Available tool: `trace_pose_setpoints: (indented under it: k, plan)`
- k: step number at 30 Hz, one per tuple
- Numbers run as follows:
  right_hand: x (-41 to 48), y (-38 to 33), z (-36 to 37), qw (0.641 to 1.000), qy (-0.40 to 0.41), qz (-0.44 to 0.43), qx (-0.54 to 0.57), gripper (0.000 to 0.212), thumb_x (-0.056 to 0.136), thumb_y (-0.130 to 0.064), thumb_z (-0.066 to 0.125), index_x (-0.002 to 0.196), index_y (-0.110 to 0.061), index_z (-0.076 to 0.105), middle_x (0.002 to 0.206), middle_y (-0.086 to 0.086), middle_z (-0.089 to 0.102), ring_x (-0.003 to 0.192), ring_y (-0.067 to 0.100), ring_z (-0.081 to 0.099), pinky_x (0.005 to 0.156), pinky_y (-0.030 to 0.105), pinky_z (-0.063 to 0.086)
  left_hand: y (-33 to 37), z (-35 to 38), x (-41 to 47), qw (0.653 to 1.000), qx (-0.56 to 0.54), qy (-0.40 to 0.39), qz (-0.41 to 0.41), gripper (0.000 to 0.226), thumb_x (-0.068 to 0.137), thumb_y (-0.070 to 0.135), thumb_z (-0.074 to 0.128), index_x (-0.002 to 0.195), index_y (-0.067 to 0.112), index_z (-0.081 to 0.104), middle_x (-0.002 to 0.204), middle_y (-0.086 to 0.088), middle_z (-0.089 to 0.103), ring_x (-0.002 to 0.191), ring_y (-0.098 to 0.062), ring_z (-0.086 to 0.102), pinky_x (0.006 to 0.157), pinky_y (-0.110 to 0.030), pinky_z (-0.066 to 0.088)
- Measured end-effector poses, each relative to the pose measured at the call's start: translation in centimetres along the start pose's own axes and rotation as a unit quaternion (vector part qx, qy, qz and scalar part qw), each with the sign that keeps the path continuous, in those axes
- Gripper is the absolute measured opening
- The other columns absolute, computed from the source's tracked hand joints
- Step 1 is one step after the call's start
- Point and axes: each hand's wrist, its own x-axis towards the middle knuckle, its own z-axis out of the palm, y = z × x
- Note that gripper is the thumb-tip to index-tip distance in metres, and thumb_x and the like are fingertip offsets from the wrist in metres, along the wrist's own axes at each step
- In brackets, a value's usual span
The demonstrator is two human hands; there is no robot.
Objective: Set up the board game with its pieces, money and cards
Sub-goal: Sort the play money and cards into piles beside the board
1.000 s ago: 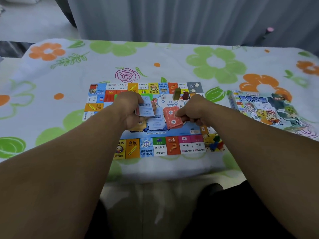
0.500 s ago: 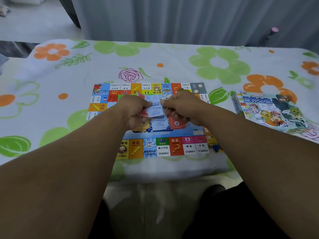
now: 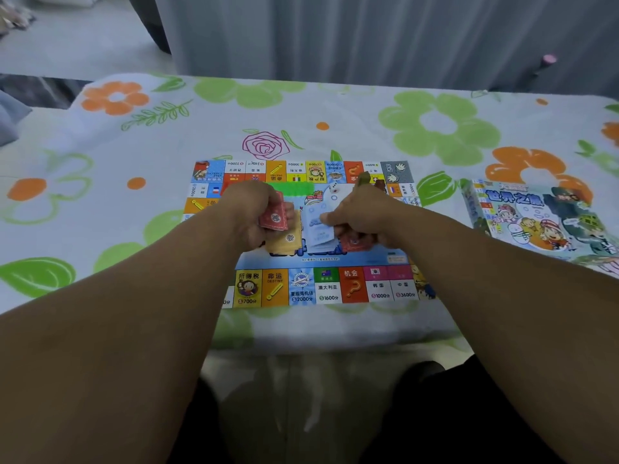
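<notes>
Right now the fingers of the left hand (image 3: pixel 249 209) are curled round red paper money notes (image 3: pixel 274 220), with yellow-orange paper notes (image 3: pixel 283 241) just beneath them. The fingers of the right hand (image 3: pixel 361 212) pinch a pale blue paper note (image 3: pixel 316 231) by its edge. Both hands hang over the middle of the colourful printed game board (image 3: pixel 301 286).

The step looks like sorting money by colour. It should go best peeling one note at a time and squaring each colour before laying it on the board's centre, near the bright green stack of notes (image 3: pixel 294 189) at the board's far side.

A small white die (image 3: pixel 334 188) and an olive playing piece (image 3: pixel 364 178) stand just beyond the right hand, so movements there should stay small. Left of the board the flowered tabletop (image 3: pixel 100 212) offers room. Right of it lies the illustrated cardboard game box (image 3: pixel 536 222). The board's near edge sits close to the tabletop's drop.
</notes>
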Motion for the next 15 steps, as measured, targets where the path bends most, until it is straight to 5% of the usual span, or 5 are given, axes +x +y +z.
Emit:
trace_pose_setpoints:
  k: [7,11,15]
  plan:
    - [0.33,0.03,-0.14,0.999,0.043,-0.022,-0.026,0.028,0.085,-0.019,0.081,0.074,-0.006,0.058,0.052,0.004,0.063,0.032,0.008,0.049,0.036,0.017,0.041,0.18,-0.09,-0.55,1.0,-0.012,-0.002,-0.003,0.023,0.097,-0.002,0.037,0.116,0.003,0.05,0.103,-0.021,0.068,0.083,-0.029,0.069,0.075,-0.043,0.062]
    - [0.28,-0.42,-0.29,0.993,0.112,-0.028,-0.003,0.037,0.082,-0.017,0.083,0.106,-0.004,0.057,0.088,0.012,0.068,0.072,0.023,0.072,0.059,0.035,0.061,0.03,0.08,-0.25,1.0,0.008,0.0,-0.003,0.024,0.097,-0.006,0.045,0.118,0.004,0.052,0.107,-0.02,0.07,0.091,-0.03,0.073,0.06,-0.041,0.062]
    - [-0.35,-0.85,-0.16,0.997,0.054,-0.06,0.016,0.024,0.091,-0.022,0.073,0.083,-0.004,0.059,0.042,-0.005,0.055,0.032,0.006,0.048,0.035,0.014,0.034,-0.15,0.53,-0.04,1.0,0.031,0.001,0.006,0.023,0.094,-0.007,0.055,0.116,0.001,0.055,0.108,-0.019,0.069,0.08,-0.028,0.073,0.05,-0.038,0.058]
